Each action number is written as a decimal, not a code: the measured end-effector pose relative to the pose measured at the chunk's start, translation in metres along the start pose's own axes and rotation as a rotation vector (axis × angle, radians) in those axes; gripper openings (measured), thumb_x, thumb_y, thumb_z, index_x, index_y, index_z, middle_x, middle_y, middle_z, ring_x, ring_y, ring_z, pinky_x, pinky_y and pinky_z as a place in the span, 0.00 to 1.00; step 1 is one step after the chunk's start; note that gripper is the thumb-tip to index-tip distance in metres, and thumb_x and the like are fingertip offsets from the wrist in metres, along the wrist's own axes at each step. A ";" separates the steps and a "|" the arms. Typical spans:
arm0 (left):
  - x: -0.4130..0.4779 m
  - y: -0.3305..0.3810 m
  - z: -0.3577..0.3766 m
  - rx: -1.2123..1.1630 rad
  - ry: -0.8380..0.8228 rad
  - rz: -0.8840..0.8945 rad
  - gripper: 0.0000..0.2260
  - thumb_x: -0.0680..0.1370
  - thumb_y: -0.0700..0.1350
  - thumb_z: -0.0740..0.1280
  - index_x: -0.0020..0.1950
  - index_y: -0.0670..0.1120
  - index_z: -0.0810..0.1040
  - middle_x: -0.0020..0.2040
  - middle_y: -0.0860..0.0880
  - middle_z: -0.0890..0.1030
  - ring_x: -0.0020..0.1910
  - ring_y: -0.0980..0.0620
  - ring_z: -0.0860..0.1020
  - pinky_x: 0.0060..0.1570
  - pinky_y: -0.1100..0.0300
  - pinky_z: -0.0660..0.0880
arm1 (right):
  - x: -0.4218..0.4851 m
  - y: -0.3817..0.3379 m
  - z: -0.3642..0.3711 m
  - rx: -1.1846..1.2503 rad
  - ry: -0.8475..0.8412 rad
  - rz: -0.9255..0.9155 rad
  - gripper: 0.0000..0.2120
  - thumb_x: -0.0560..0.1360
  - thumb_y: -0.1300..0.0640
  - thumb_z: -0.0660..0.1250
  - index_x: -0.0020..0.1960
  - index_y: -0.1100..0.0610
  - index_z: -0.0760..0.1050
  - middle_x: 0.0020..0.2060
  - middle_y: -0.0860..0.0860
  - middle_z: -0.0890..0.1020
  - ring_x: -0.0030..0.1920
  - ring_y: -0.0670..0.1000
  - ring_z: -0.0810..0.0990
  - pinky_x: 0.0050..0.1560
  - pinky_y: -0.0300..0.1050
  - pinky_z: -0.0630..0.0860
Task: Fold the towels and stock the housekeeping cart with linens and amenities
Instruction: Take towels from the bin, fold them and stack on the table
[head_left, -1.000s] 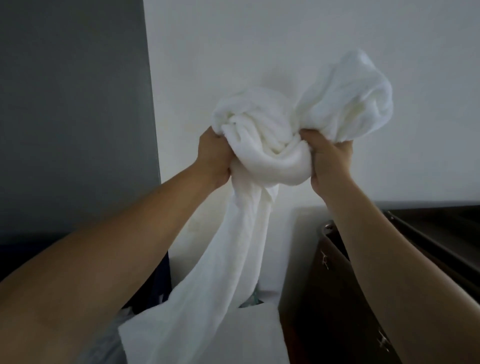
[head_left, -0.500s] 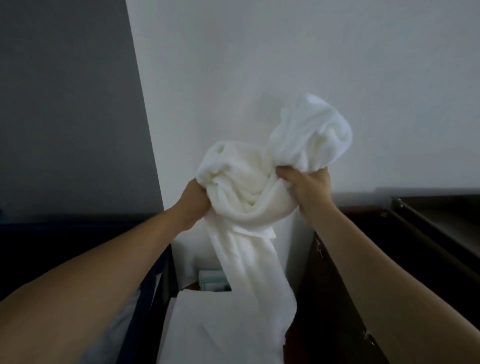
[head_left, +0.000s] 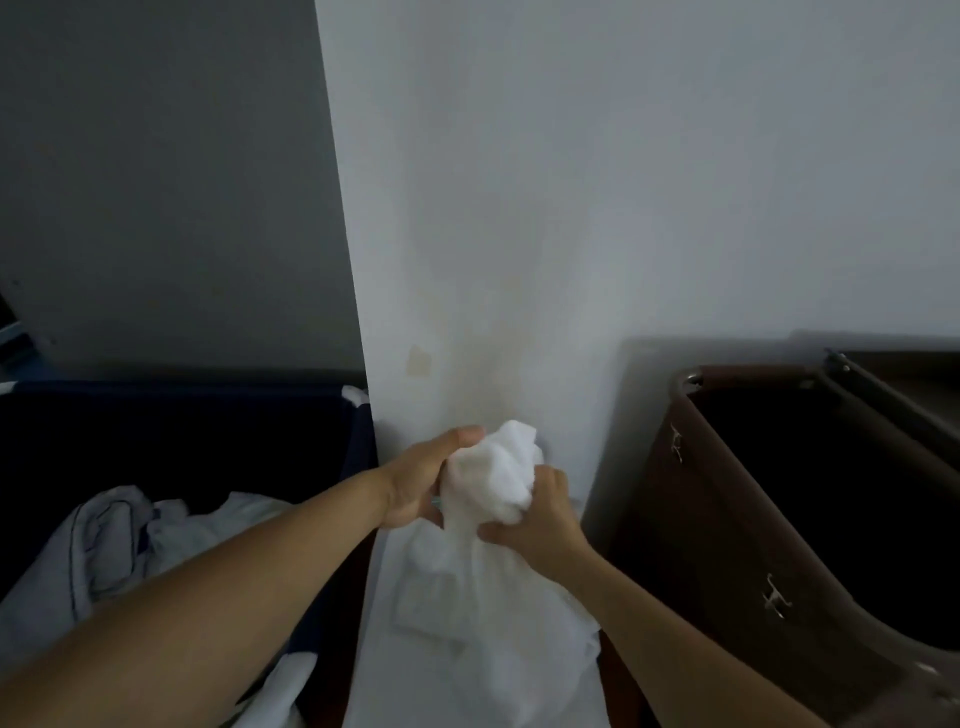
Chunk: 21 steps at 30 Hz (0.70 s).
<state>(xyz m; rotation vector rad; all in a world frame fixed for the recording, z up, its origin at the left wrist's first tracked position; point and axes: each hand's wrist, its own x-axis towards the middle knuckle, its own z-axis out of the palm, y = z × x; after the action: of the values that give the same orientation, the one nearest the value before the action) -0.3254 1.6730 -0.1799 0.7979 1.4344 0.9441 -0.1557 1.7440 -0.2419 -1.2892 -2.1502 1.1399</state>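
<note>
white towel (head_left: 493, 475) is bunched in front of the wall (head_left: 571, 208), between a dark blue bin (head_left: 363, 441) and a brown hamper (head_left: 691, 519); left hand (head_left: 415, 486) grips its upper wad, right hand (head_left: 543, 525) clamps the neck below, tail hanging slack, probably gathered to find an edge for folding.

A flat white surface (head_left: 371, 623) beside the blue bin (head_left: 359, 447) carries the loose end of the white towel (head_left: 488, 587).
</note>
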 end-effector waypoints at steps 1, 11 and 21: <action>-0.002 0.002 0.003 0.023 0.024 0.018 0.26 0.73 0.62 0.67 0.67 0.50 0.75 0.60 0.44 0.81 0.59 0.42 0.79 0.56 0.44 0.78 | -0.004 -0.002 -0.003 -0.026 -0.065 -0.016 0.45 0.58 0.43 0.82 0.67 0.50 0.62 0.60 0.45 0.66 0.57 0.47 0.71 0.44 0.35 0.73; -0.035 0.052 -0.002 -0.173 0.157 0.339 0.17 0.79 0.35 0.56 0.66 0.39 0.74 0.63 0.32 0.75 0.61 0.31 0.75 0.63 0.34 0.72 | -0.019 -0.022 -0.058 0.593 -0.162 0.076 0.57 0.55 0.39 0.81 0.77 0.49 0.59 0.52 0.56 0.80 0.48 0.56 0.83 0.41 0.45 0.79; -0.034 0.040 -0.025 0.216 0.334 0.194 0.10 0.77 0.40 0.61 0.56 0.41 0.74 0.53 0.39 0.76 0.48 0.43 0.76 0.48 0.50 0.73 | -0.026 -0.071 -0.107 0.751 -0.032 -0.171 0.25 0.60 0.61 0.82 0.54 0.64 0.79 0.50 0.65 0.83 0.47 0.64 0.83 0.52 0.62 0.80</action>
<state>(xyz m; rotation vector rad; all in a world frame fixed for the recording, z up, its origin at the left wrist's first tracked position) -0.3499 1.6579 -0.1290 0.9851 1.7944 1.1213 -0.1099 1.7515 -0.1193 -0.7317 -1.5470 1.6637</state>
